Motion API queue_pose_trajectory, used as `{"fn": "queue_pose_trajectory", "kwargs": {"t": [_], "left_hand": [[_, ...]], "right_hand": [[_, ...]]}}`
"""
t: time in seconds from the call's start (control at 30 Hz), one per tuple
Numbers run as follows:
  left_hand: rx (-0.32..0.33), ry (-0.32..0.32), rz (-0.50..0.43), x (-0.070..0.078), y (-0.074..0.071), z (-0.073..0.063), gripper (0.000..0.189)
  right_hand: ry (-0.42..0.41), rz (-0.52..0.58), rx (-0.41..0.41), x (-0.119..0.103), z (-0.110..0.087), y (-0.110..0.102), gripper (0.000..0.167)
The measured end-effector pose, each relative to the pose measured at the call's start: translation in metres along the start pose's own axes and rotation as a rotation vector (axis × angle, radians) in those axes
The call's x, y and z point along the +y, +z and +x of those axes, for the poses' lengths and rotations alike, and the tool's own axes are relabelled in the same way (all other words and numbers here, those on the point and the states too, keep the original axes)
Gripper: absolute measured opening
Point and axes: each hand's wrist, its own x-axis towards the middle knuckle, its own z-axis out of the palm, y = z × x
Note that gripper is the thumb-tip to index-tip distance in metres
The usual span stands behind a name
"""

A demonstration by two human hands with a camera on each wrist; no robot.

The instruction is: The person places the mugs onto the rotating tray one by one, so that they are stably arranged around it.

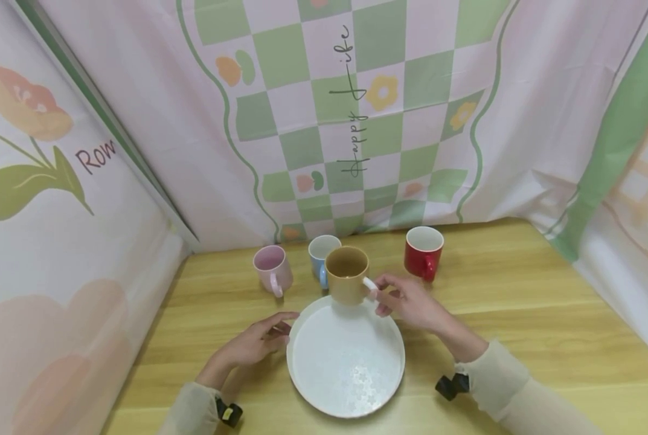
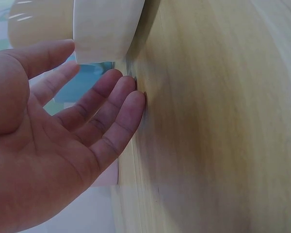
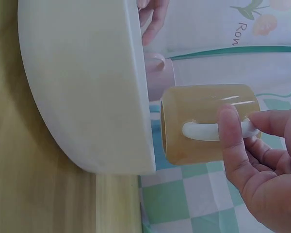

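Note:
My right hand (image 1: pixel 405 302) pinches the white handle (image 3: pixel 203 131) of a tan mug (image 1: pixel 346 285) between thumb and fingers. The mug is upright at the far rim of a round white tray (image 1: pixel 345 362); the right wrist view shows its base close to the tray, but whether they touch I cannot tell. At the tray's left edge is my left hand (image 1: pixel 250 343), its fingers extended and slightly bent. In the left wrist view the thumb and index finger (image 2: pixel 58 80) reach the tray's side wall (image 2: pixel 106 31), gripping nothing.
Behind the tray stand a pink mug (image 1: pixel 272 270) on the left and a light blue mug (image 1: pixel 318 249), partly hidden by the tan one. A red mug (image 1: pixel 424 251) is farther right. Patterned cloth (image 1: pixel 351 121) hangs behind the wooden table (image 1: pixel 519 302) and at both sides.

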Motion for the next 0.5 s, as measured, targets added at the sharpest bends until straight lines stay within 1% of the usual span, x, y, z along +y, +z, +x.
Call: {"fn": "queue_pose_trajectory", "kwargs": {"t": [0.13, 0.23, 0.33, 0.5], "left_hand": [[0.001, 0.015, 0.005, -0.002, 0.000, 0.001, 0.051], [-0.002, 0.014, 0.003, -0.003, 0.000, 0.001, 0.051], [-0.005, 0.007, -0.002, -0.002, 0.000, 0.001, 0.050], [-0.009, 0.002, -0.008, -0.001, 0.000, 0.001, 0.050]], "right_hand": [[0.001, -0.024, -0.019, -0.003, -0.003, 0.004, 0.018], [-0.009, -0.034, -0.029, -0.004, -0.004, 0.007, 0.019], [-0.019, -0.021, -0.045, -0.006, -0.004, 0.009, 0.021], [-0.009, 0.007, -0.067, -0.008, -0.005, 0.013, 0.022]]}}
